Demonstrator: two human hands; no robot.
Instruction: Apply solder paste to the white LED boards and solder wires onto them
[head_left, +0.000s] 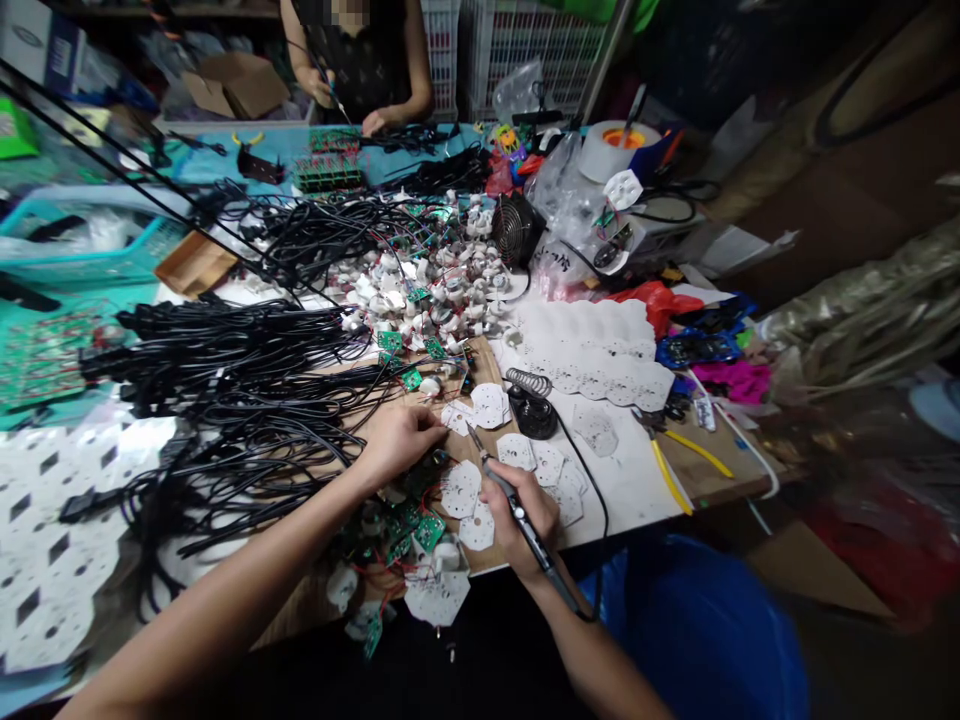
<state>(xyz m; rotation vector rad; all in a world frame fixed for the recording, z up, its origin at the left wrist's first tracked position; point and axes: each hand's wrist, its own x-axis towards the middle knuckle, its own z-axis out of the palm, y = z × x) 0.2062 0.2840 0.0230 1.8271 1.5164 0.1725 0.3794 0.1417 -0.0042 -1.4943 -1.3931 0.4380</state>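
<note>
My right hand grips a soldering iron, its tip pointing up and left near a white octagonal board. Beside that board my left hand has its fingers pressed together at the board's left edge; what they pinch is too small to make out. More white octagonal boards lie around my right hand. Below my left hand sits a cluster of green circuit boards with red wires. A black soldering stand with a coiled spring rests behind my right hand.
Black cables cover the left. White components are heaped behind my hands, near a small black fan. Yellow-handled cutters lie at the right edge, above a blue bin. Across the table a person works with a tool.
</note>
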